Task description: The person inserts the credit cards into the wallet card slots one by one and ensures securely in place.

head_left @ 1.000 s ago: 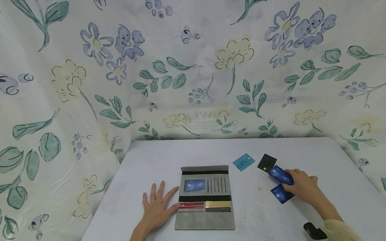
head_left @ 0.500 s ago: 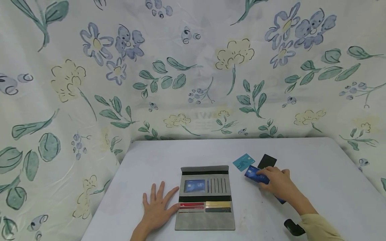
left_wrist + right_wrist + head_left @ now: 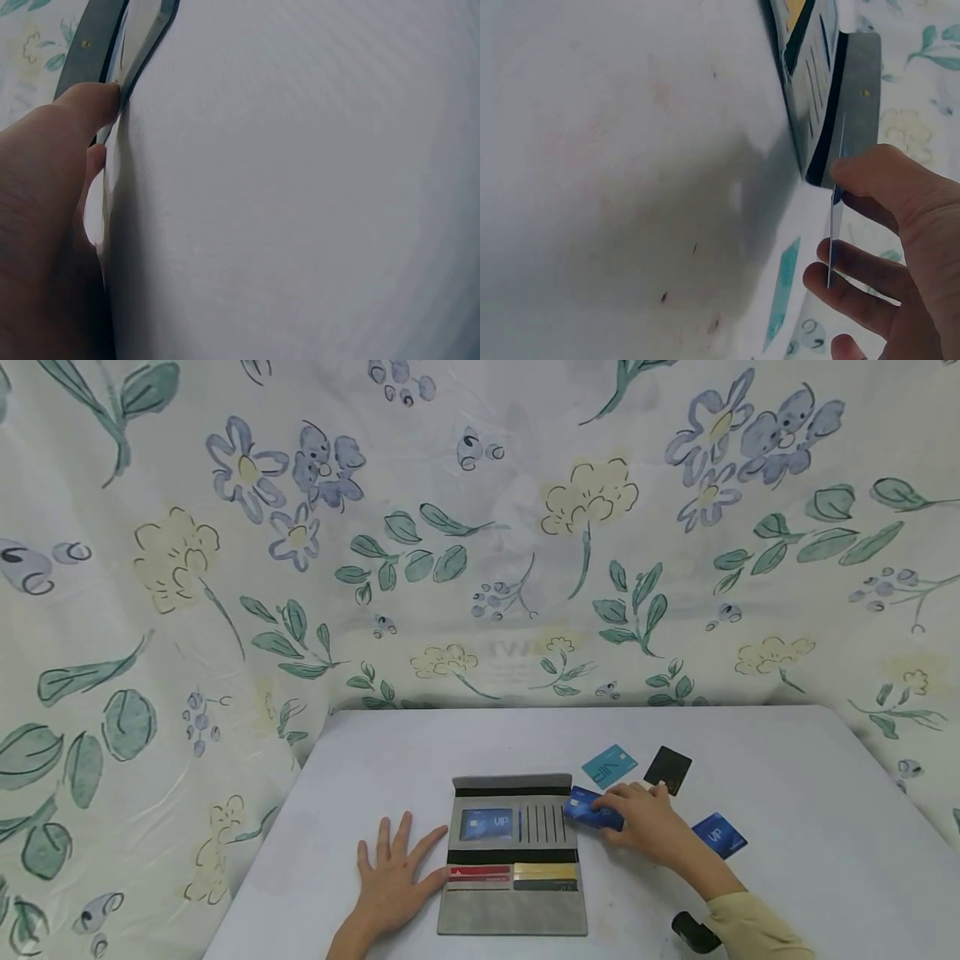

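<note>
A grey card wallet (image 3: 510, 912) lies unfolded on the white table, with a blue VIP card in its window pocket and red, gold and dark cards in its lower slots. My left hand (image 3: 396, 883) rests spread on the table, thumb and index finger at the wallet's left edge. Between thumb and fingers my right hand (image 3: 651, 822) pinches a blue card (image 3: 583, 807), whose left end overlaps the wallet's upper right edge in the head view. Edge-on in the right wrist view, the blue card looks like a thin line beside the thumb.
Behind the right hand lie a teal card (image 3: 610, 766) and a black card (image 3: 668, 767). Another blue card (image 3: 720, 835) is right of the forearm. A black wrist device (image 3: 695, 932) sits by the right sleeve. A floral curtain (image 3: 480, 543) hangs behind the table (image 3: 375, 739).
My right hand has carried the blue card leftward from the loose cards to the wallet's right edge. The other blue card is now uncovered. The left hand stays in place.
</note>
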Available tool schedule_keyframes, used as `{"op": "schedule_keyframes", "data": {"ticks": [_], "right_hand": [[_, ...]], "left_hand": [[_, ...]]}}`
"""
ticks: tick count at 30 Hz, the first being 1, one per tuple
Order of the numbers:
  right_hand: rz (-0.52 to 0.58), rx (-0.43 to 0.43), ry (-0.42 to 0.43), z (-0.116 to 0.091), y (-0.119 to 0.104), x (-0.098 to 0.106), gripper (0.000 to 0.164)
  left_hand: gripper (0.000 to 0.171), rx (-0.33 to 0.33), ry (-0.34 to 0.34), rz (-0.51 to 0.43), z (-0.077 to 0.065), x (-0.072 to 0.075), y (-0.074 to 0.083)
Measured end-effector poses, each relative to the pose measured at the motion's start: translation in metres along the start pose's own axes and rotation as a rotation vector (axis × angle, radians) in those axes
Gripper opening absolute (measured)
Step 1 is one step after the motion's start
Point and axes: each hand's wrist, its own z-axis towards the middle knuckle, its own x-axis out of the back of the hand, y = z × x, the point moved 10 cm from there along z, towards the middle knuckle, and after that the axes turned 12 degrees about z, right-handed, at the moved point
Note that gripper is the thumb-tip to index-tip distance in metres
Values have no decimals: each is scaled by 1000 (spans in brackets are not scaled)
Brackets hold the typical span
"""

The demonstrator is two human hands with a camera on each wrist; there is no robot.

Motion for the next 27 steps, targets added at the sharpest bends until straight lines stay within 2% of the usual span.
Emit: {"op": "schedule_keyframes", "data": {"ticks": [15,20,27], "right_hand": [[-30,95,-62,18,-41,-32,33],[-107,93,-53,21,-47,-37,33],[-271,128,-20,24,-62,-36,31]], "left_hand": [[66,7,0,-12,-2,3,2],[66,4,10,0,-3,2,2],[65,-3,17,-8,-3,6,2]]}}
